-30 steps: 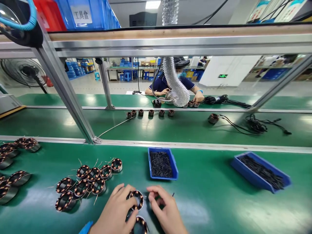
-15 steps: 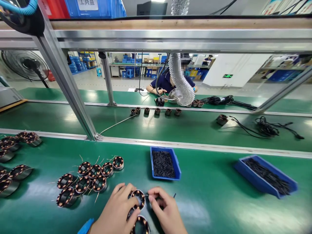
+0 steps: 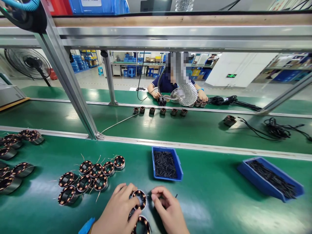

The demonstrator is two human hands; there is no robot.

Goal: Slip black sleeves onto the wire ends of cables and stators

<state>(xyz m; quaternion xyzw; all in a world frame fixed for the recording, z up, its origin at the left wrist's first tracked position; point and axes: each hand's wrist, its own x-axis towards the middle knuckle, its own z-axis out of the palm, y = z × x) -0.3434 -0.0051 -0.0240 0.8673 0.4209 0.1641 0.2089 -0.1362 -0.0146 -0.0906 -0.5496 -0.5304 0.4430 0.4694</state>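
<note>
My left hand is closed around a ring-shaped motor stator with copper windings, thumb and fingers on its rim. Below it, near my left thumb, sits a second stator, cut off by the lower frame edge. My right hand is just right of the held stator, its thumb and index finger pinched close to a thin wire lead. A short black tube pokes out past the curled fingers of that hand; the rest of it is hidden. What lies right at the fingertips is too small to make out.
Beyond my hands stands a blue bin of short black tubes, with another blue bin at right. Several stators with wire ends lie at left. A metal frame post rises there. Across the bench a person works behind a clear hose.
My right fingertips have drawn slightly away from the held stator. My left hand keeps its grip. Across the bench, the person's arm has reached out toward the stators beside the cables.
</note>
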